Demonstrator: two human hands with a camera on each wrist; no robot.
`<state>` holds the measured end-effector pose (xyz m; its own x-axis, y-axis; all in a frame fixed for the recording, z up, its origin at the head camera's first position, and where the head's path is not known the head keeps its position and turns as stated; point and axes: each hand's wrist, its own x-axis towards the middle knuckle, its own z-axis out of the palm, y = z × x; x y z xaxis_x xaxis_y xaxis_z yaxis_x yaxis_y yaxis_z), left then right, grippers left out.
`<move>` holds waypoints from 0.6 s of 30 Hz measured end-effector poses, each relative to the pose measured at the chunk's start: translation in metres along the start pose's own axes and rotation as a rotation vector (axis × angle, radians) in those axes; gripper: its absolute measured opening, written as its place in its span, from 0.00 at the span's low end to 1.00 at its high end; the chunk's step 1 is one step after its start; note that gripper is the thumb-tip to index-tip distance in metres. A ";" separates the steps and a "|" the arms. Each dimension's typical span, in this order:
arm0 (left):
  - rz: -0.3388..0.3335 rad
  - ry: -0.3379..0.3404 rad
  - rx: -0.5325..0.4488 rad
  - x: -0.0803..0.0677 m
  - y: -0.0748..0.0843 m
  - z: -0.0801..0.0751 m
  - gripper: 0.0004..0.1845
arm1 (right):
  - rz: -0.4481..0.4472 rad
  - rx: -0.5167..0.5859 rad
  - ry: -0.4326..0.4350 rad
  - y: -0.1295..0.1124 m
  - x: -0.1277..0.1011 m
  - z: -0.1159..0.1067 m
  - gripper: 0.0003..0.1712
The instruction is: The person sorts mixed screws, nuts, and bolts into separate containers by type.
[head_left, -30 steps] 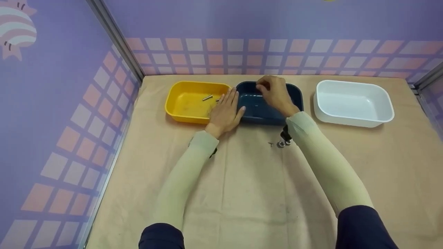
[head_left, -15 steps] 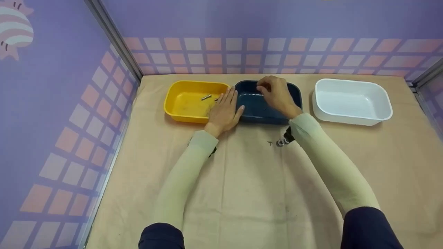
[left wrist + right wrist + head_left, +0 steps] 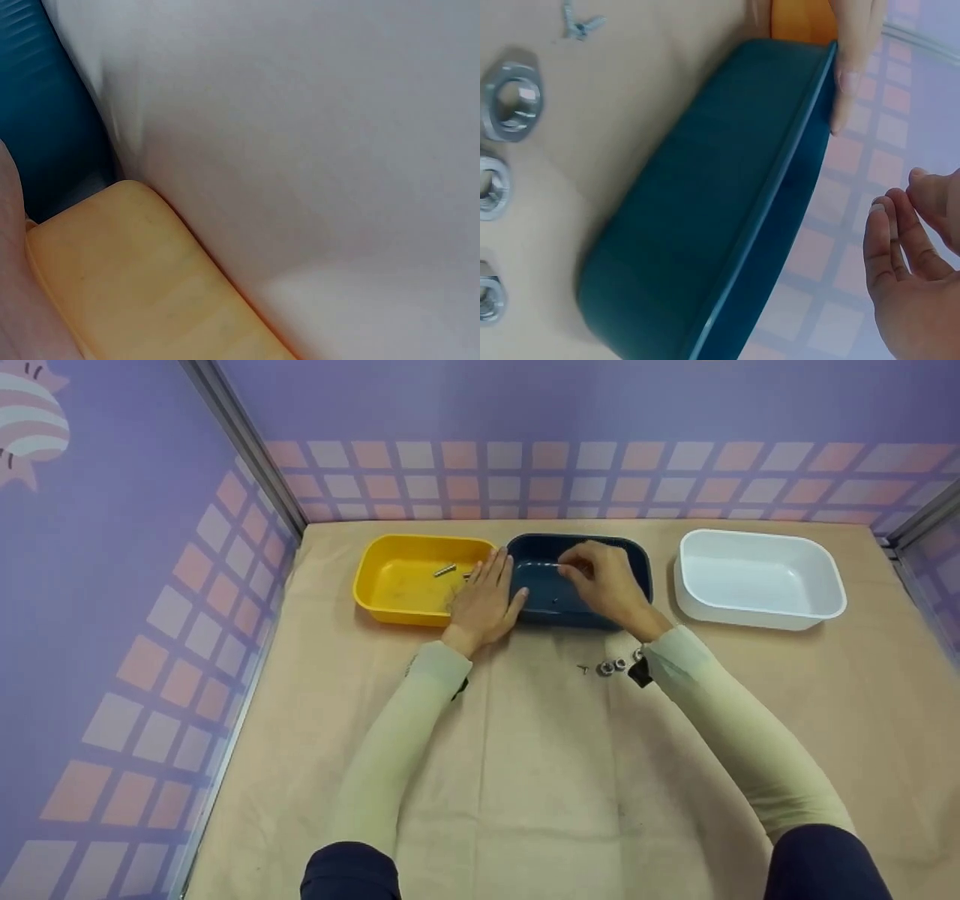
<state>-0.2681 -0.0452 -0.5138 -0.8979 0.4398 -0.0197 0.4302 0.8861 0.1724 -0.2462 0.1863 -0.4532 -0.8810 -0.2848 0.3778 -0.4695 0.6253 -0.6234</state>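
My left hand point(image 3: 487, 596) lies flat with straight fingers across the meeting rims of the yellow tray point(image 3: 397, 585) and the dark blue tray point(image 3: 592, 611). One of its fingertips point(image 3: 851, 60) shows over the blue tray's rim in the right wrist view. Above the middle of the blue tray hovers my right hand point(image 3: 574, 570), whose fingertips pinch a thin silver bolt point(image 3: 550, 564) that points left. The right wrist view shows that hand's curled fingers point(image 3: 889, 247) beside the blue tray point(image 3: 705, 225), with the bolt hidden. Another bolt point(image 3: 446, 571) lies in the yellow tray.
A white tray point(image 3: 757, 607) stands to the right of the blue one. Three metal nuts point(image 3: 611, 666) and a small screw point(image 3: 583, 668) lie on the beige cloth just in front of the blue tray. Purple walls close in the left, back and right.
My right hand has drawn back from the blue tray's far rim to over its middle, uncovering the nuts on the cloth. The left hand has not moved.
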 end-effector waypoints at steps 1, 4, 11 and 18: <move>0.003 0.000 0.000 0.000 0.000 0.000 0.41 | -0.003 0.002 0.001 0.000 -0.003 0.000 0.09; 0.011 -0.001 -0.007 0.000 0.000 -0.001 0.42 | -0.008 0.006 0.000 0.001 -0.013 0.000 0.08; 0.010 0.007 0.008 -0.001 0.001 -0.001 0.41 | -0.025 0.039 -0.019 0.000 -0.040 0.003 0.08; 0.000 0.000 0.023 -0.002 0.002 -0.002 0.41 | -0.032 0.076 -0.035 -0.002 -0.062 0.005 0.07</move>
<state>-0.2659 -0.0447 -0.5116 -0.8978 0.4399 -0.0195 0.4324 0.8892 0.1495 -0.1913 0.1990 -0.4792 -0.8665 -0.3298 0.3747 -0.4991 0.5589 -0.6623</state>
